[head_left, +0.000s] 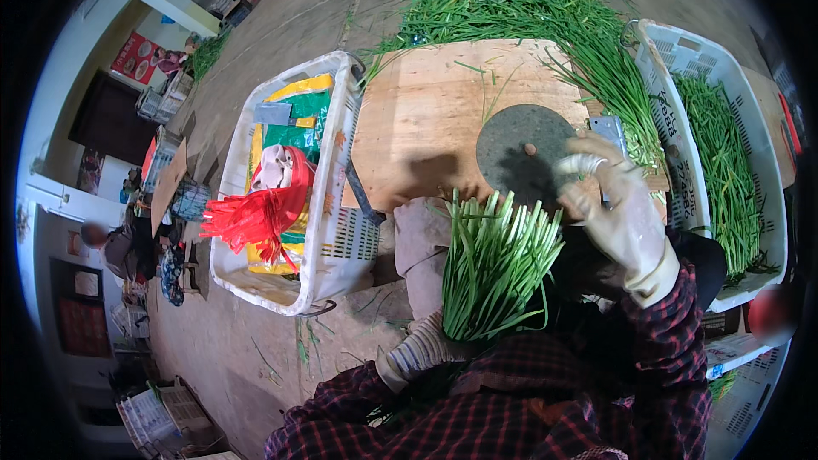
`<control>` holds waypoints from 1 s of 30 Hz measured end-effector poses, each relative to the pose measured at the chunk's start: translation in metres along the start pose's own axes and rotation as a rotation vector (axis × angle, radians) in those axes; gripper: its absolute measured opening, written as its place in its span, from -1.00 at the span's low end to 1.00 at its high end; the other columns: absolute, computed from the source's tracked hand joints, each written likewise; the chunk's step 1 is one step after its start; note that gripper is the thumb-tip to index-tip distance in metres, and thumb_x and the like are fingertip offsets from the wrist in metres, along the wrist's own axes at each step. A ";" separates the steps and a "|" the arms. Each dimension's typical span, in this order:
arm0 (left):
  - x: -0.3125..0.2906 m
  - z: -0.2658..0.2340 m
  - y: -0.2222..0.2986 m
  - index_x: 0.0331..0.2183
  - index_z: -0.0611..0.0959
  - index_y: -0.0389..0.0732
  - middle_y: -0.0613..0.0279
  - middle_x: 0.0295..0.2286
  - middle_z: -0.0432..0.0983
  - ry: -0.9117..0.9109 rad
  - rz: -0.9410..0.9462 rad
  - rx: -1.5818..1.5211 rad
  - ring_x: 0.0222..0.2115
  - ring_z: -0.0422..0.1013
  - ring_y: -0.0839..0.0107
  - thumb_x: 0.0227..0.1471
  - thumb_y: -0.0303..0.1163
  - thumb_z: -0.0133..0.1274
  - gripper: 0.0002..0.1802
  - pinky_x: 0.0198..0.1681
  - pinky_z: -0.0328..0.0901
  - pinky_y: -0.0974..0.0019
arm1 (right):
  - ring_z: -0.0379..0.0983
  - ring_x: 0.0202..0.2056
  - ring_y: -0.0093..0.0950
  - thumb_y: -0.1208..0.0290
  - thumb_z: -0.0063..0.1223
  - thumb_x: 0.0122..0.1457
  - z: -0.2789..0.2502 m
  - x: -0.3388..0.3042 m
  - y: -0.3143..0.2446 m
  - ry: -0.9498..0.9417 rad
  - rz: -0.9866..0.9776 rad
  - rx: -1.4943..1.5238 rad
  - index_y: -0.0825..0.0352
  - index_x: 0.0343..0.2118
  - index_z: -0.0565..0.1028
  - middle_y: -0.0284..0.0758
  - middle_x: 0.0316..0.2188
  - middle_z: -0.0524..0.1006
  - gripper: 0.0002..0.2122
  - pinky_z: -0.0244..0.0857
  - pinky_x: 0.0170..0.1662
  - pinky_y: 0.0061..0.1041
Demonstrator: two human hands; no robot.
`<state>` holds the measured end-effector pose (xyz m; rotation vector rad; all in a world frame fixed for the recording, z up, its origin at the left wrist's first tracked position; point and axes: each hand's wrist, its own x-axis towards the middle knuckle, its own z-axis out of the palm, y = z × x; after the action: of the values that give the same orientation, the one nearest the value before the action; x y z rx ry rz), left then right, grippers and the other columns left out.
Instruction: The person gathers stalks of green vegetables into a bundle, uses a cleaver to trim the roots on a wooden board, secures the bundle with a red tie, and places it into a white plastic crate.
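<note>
An upright bunch of garlic chives (498,273), pale cut ends up, stands against my lap. My left hand (423,347), in a striped glove, is closed about its lower part; the leaves hide most of its fingers. My right hand (626,217), in a whitish glove, is raised to the right of the bunch, its slightly blurred fingers bent and apart with nothing seen in them. Just beyond it are a dark round plate (503,140) with a small knob-like spot in the middle and a grey flat rectangular thing (608,129), partly hidden.
A wooden board (409,111) lies ahead, with heaped chives (511,13) behind. To the left, a white crate (328,238) holds red strips (256,217), a cleaver (277,114) and coloured sacks. A right-hand crate (677,158) contains more greens. Another person (132,251) sits far left.
</note>
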<state>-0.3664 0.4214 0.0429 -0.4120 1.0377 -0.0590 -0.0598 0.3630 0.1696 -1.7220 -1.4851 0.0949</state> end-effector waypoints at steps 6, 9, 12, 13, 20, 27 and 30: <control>-0.011 0.014 -0.011 0.00 0.50 -0.28 0.01 0.00 0.42 0.003 0.099 0.083 0.02 0.34 0.11 0.12 -0.21 -0.01 -0.53 0.18 0.16 0.06 | 0.36 0.06 -0.12 0.47 0.20 -0.06 0.064 0.009 0.000 -0.177 -0.414 -0.101 0.34 -0.41 0.52 -0.13 -0.16 0.54 -0.86 0.28 0.03 -0.20; -0.032 0.032 -0.029 0.02 0.49 -0.27 0.02 0.03 0.39 0.002 0.391 0.617 0.04 0.31 0.12 0.13 -0.23 -0.04 -0.54 0.20 0.13 0.07 | 0.45 -0.13 -0.18 0.54 0.12 -0.05 0.045 0.025 0.011 0.205 -0.252 -0.220 0.37 -0.52 0.46 -0.16 -0.35 0.54 -0.94 0.34 -0.08 -0.28; 0.017 -0.030 0.007 0.07 0.44 -0.20 0.11 0.04 0.40 -0.089 0.145 0.254 0.06 0.29 0.18 0.12 -0.11 -0.01 -0.46 0.19 0.15 0.05 | 0.45 -0.14 -0.07 0.49 0.19 -0.04 0.008 0.016 0.017 0.198 0.069 -0.165 0.40 -0.50 0.47 -0.12 -0.35 0.54 -0.88 0.33 -0.03 -0.24; 0.014 -0.024 0.004 0.06 0.45 -0.21 0.08 0.03 0.40 -0.089 0.108 0.190 0.06 0.29 0.15 0.10 -0.11 0.01 -0.45 0.19 0.15 0.04 | 0.39 -0.03 -0.04 0.42 0.24 -0.04 0.001 0.007 0.014 0.096 -0.094 -0.233 0.40 -0.41 0.51 -0.10 -0.20 0.53 -0.82 0.26 0.07 -0.23; -0.005 0.002 -0.008 0.00 0.49 -0.26 0.02 0.02 0.40 -0.042 0.050 0.088 0.03 0.32 0.14 0.06 -0.16 0.09 -0.47 0.19 0.15 0.09 | 0.22 0.16 -0.08 0.30 0.23 -0.11 0.035 -0.019 0.022 -0.510 0.069 -0.241 0.45 -0.26 0.55 -0.10 0.02 0.44 -0.63 0.11 0.19 -0.21; 0.012 -0.011 -0.002 -0.01 0.51 -0.22 0.10 0.00 0.42 -0.069 0.061 0.072 0.02 0.33 0.20 0.07 -0.18 0.09 -0.52 0.19 0.15 0.13 | 0.51 -0.20 -0.14 0.59 0.13 -0.26 0.027 -0.021 0.036 -0.196 -0.163 -0.172 0.43 -0.56 0.48 -0.09 -0.30 0.58 -0.88 0.40 -0.07 -0.28; 0.004 -0.002 -0.003 0.01 0.50 -0.12 0.22 -0.01 0.45 -0.018 -0.003 0.035 0.00 0.35 0.22 0.09 -0.23 0.03 -0.57 0.17 0.19 0.12 | 0.48 -0.27 -0.16 0.59 0.14 -0.21 0.005 -0.021 0.047 -0.161 0.184 -0.539 0.40 -0.46 0.48 -0.13 -0.22 0.56 -0.83 0.35 -0.17 -0.25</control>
<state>-0.3658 0.4171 0.0395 -0.3819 1.0171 -0.0761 -0.0316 0.3502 0.1280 -2.3291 -1.5578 -0.0817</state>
